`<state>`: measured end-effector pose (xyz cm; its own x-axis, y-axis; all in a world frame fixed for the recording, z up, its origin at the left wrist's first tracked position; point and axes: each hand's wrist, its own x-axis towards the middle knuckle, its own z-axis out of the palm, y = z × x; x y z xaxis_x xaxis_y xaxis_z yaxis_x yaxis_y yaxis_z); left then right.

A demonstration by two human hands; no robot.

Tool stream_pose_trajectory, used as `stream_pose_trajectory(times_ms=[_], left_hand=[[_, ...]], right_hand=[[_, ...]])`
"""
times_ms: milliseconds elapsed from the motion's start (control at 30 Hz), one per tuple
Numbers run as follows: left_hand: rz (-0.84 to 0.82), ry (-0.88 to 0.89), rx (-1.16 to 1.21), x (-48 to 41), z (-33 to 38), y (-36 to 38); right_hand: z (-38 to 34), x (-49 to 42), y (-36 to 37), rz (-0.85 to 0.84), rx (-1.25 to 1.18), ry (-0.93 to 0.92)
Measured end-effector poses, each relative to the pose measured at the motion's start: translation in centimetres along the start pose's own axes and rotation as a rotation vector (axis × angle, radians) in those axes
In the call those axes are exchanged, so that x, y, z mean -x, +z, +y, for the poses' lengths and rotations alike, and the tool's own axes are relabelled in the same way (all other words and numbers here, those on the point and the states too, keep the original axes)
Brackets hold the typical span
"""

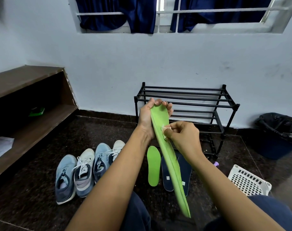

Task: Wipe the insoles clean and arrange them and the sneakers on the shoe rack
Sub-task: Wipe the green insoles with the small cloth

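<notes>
Left hand (pixel 147 119): at centre frame, its fingers curl round the upper end of the held insole (pixel 168 157) and grip it.
Right hand (pixel 183 137): just below and right of the left hand, it pinches a small white wipe (pixel 165 130) between thumb and fingers and presses it on the insole's face.
Held insole: green, tilted, it runs from centre frame down to the lower centre-right. Its lower end is over the person's lap and blurred.
Floor insole (pixel 153 165): a 2nd green one lies flat on the dark floor, just left of the held insole.
Navy insoles (pixel 166 174): 2 lie side by side on the floor, right of the floor insole and partly hidden behind the held insole. We see a small pale label near each heel.
Sneakers (pixel 84 170): 4 stand in a row on the floor, lower left of centre, heels toward us. Blue and pale ones alternate, and the left forearm partly covers the rightmost.
Rack (pixel 192 104): black, against the wall, centre-right, behind both hands.
Bin (pixel 278 134): dark and lined with a black bag, at the right edge.
Basket (pixel 248 180): white and perforated, at lower right.
Shelf (pixel 25 105): brown wood, at the left.
Curtains (pixel 117 14): dark blue, across the window at the top.
</notes>
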<state>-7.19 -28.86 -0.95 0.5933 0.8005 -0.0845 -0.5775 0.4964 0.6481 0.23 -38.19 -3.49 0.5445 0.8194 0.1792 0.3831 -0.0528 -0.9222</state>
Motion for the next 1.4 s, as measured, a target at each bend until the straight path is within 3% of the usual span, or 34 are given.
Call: stream_pose_trajectory(times_ms=[200,433,667,967,1400], left_hand=[[-0.042,-0.084,-0.065,0.3,-1.6,0.7],[-0.025,0.011,0.014,-0.2,-0.8,0.0],[-0.109,-0.082,-0.047,0.4,-2.0,0.5],[-0.143,0.020,0.103,-0.1,0.0,-0.7],[-0.179,0.025,0.044,-0.2,-0.3,-0.3]], right_hand=[[-0.4,-1.5,-0.1,0.260,-0.034,-0.166],[-0.1,-1.3,-0.6,0.057,0.080,0.031],[-0.3,-1.6,-0.6,0.232,-0.011,-0.156],[-2.5,2.3,-0.2,-0.275,-0.182,-0.168],[-1.3,2.6,1.6,0.031,-0.114,-0.391]])
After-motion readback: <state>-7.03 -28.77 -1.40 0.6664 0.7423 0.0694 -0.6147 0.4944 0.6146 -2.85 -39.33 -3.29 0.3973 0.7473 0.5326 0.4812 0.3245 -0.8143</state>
